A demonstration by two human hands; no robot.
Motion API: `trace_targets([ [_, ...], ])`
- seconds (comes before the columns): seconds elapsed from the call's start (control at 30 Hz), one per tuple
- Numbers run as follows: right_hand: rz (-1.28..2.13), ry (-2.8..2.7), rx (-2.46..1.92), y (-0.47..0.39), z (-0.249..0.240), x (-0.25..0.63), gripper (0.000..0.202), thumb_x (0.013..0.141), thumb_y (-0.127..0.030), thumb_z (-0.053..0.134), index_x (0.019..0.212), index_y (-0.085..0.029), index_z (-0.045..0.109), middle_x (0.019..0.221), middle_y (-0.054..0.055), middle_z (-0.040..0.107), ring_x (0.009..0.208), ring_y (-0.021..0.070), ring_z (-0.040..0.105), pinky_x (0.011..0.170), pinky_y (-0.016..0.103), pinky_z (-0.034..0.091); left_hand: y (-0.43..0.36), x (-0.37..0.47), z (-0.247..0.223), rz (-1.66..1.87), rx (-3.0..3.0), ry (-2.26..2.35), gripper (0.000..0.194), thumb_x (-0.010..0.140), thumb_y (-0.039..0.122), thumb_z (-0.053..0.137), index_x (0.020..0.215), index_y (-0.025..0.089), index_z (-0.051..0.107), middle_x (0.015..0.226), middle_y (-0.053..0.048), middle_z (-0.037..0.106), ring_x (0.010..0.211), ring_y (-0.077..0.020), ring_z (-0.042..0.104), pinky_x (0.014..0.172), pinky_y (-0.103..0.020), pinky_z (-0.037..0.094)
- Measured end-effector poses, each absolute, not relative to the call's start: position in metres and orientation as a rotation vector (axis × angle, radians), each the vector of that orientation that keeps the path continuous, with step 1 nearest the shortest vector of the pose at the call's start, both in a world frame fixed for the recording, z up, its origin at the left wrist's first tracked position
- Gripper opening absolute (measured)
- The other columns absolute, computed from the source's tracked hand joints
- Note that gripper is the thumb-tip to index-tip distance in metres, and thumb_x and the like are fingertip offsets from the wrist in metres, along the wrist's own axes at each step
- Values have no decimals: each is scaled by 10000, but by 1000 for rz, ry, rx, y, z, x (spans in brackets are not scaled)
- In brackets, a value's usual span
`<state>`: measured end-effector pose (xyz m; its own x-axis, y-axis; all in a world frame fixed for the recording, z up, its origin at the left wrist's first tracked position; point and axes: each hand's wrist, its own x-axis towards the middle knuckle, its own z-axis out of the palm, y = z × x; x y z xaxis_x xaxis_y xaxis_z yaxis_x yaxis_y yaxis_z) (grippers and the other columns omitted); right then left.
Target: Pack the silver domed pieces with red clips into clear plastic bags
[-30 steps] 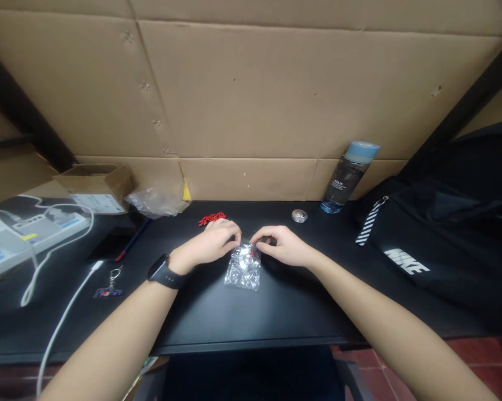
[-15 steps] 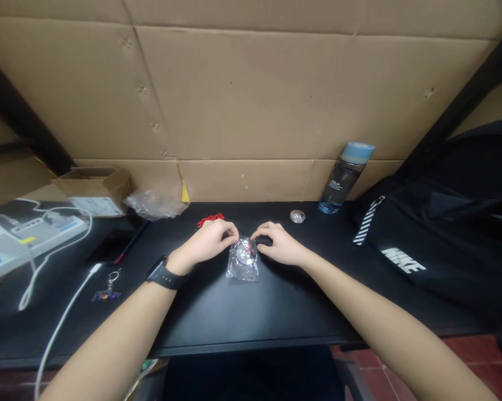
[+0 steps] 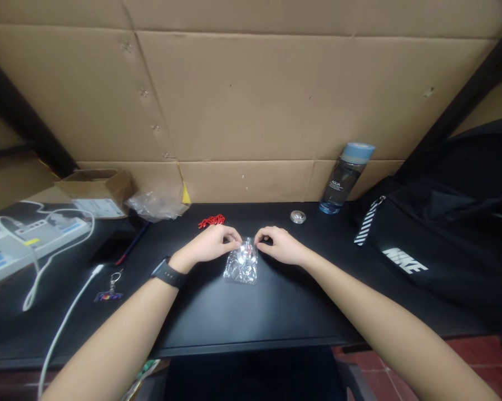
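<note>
A small clear plastic bag [image 3: 240, 270] lies between my hands on the black table, with a shiny round piece and a bit of red inside. My left hand [image 3: 217, 243], with a dark watch on its wrist, pinches the bag's upper left corner. At the upper right edge my right hand [image 3: 277, 245] has thumb and forefinger curled together on the plastic. Just beyond my left hand rests a bundle of red cord [image 3: 212, 221]. A round clear, silvery disc-shaped piece [image 3: 298, 216] sits farther back on the right.
A water bottle [image 3: 345, 178] stands at the back right, beside a black bag [image 3: 422, 239]. On the left are a power strip [image 3: 38, 239] with white cables, a cardboard box [image 3: 96, 192], crumpled plastic [image 3: 157, 206], a dark phone [image 3: 111, 248] and a keychain [image 3: 109, 295].
Both hands have closed in on the top edge of the bag, the right fingers curling tighter. The bag has shifted slightly and its lower end has swung a little left.
</note>
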<state>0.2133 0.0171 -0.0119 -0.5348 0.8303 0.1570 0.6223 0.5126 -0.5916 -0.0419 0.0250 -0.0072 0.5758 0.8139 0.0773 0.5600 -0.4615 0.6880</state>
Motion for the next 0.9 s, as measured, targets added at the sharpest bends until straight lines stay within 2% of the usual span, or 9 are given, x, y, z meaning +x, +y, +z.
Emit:
trace_targets([
  [0.17,628,-2370,-1217,13,-10,212,197,863,-176,696,1036,-246,760,1078,62,709,1068,232,628,966,408,431,27,-43,-9,565,2173,1066,182,912,354,681,958,201,766,966,-35,792,908,-201,739,849,-295,546],
  [0.27,617,-2377,-1188,12,-11,211,185,864,-180,705,1017,-262,769,1116,63,703,1120,248,613,1008,443,418,26,-43,-7,581,2175,1068,177,915,351,678,944,203,770,953,-28,792,889,-196,737,839,-289,542],
  [0.5,778,-2275,-1072,19,-16,214,144,884,-186,667,963,-240,774,949,20,759,897,192,667,874,343,487,22,-43,2,659,2237,1083,146,917,333,678,931,218,767,950,-7,787,896,-189,726,855,-283,520],
  [0.63,859,-2273,-1007,19,-16,215,199,883,-174,651,1029,-245,766,977,13,761,895,181,660,864,330,493,23,-41,-1,657,2276,1045,133,937,312,646,951,230,749,981,-3,772,929,-188,708,873,-291,507],
  [0.73,710,-2346,-1130,15,-14,214,223,858,-189,680,1039,-279,775,1099,44,719,1037,231,629,966,433,449,23,-39,-6,620,2389,1143,119,936,308,639,971,246,734,1017,-11,752,993,-219,678,923,-347,477],
  [0.83,514,-2407,-1270,11,-13,213,202,837,-230,706,1004,-309,787,1277,77,636,1233,318,521,1035,570,354,21,-40,-8,621,2539,1370,155,918,320,663,1058,271,705,1149,-32,706,1139,-285,602,998,-450,403],
  [0.9,453,-2429,-1279,10,-12,214,173,825,-204,697,933,-292,798,1328,84,613,1278,333,484,1041,581,332,19,-40,-4,614,2576,1452,174,929,341,651,1088,274,675,1186,-39,678,1162,-299,577,993,-477,377],
])
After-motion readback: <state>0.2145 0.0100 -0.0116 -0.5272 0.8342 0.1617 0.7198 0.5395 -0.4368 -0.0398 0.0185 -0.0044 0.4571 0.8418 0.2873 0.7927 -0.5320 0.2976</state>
